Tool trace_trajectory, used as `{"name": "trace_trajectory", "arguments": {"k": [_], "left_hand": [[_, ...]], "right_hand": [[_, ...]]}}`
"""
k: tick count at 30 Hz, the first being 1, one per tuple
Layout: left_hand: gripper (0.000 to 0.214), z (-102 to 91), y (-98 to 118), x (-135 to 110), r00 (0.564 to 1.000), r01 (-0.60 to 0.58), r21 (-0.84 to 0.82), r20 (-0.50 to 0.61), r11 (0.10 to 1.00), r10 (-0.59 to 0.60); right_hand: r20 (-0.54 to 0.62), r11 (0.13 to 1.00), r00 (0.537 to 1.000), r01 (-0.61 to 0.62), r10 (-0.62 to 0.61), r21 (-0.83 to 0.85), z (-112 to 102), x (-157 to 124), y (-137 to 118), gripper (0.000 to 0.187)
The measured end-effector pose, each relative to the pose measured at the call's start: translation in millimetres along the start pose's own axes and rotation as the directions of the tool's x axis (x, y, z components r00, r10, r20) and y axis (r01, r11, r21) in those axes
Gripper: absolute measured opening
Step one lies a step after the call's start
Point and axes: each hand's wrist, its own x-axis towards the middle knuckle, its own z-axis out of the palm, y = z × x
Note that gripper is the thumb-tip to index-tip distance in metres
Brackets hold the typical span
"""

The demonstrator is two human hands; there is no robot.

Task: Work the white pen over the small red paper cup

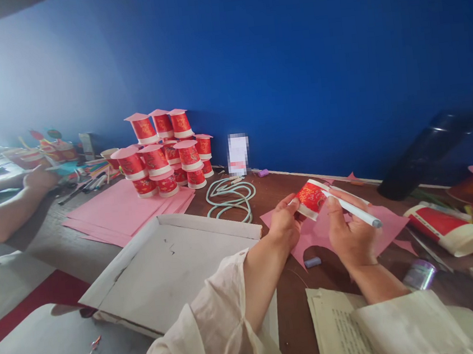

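Note:
A red paper cup with a gold pattern and white rim is tilted on its side between my hands. My left hand is closed round its left end. In my right hand is a white marker, its tip end against the cup's surface and its grey end pointing right toward me. Below both hands lies cut pink paper with curved openings. A small purple-grey cap rests on the brown table under the cup.
Stacked red cups with pink tops stand at the back, near pink sheets. An open white box lies left of my arm. Rightward are a black bottle, another cup and a printed booklet. A co-worker's hands are far left.

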Motion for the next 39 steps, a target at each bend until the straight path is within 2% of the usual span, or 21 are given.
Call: {"name": "trace_trajectory", "arguments": {"k": [8, 12, 15, 19, 25, 35, 39], "left_hand": [[0.018, -1.9, 0.9, 0.8, 0.999, 0.016, -0.011, 0.028, 1.0, -0.016], [0.018, -1.2, 1.1, 0.7, 1.0, 0.017, -0.018, 0.02, 1.0, -0.017], [0.019, -0.4, 1.5, 0.3, 1.0, 0.021, -0.022, 0.003, 1.0, -0.021], [0.018, -0.6, 1.5, 0.6, 1.0, 0.025, -0.033, -0.005, 0.999, -0.025], [0.016, -1.8, 1.2, 0.7, 1.0, 0.03, -0.049, 0.001, 0.998, -0.03], [0.014, -3.0, 1.3, 1.4, 0.999, 0.038, -0.036, 0.032, 0.999, -0.037], [0.015, -3.0, 1.0, 2.2, 0.999, 0.044, -0.043, 0.028, 0.998, -0.042]], "right_hand": [[0.01, 0.988, 0.988, -0.157, 0.157, -0.015, -1.6, 1.6, -1.7, 0.034], [0.048, 0.996, 0.996, -0.082, 0.081, 0.017, -1.5, 0.6, -3.7, 0.033], [0.06, 0.997, 0.996, -0.071, 0.07, 0.019, -0.7, 0.1, -3.1, 0.032], [0.03, 0.996, 0.996, -0.087, 0.086, 0.005, -1.2, 1.0, -1.8, 0.031], [0.003, 0.999, 0.999, -0.046, 0.046, 0.012, -2.2, 2.0, -1.6, 0.03], [0.025, 0.998, 0.997, -0.067, 0.068, -0.02, -2.6, 2.4, -3.0, 0.032], [0.006, 0.992, 0.993, -0.118, 0.119, -0.051, -3.2, 2.4, -1.1, 0.034]]}}
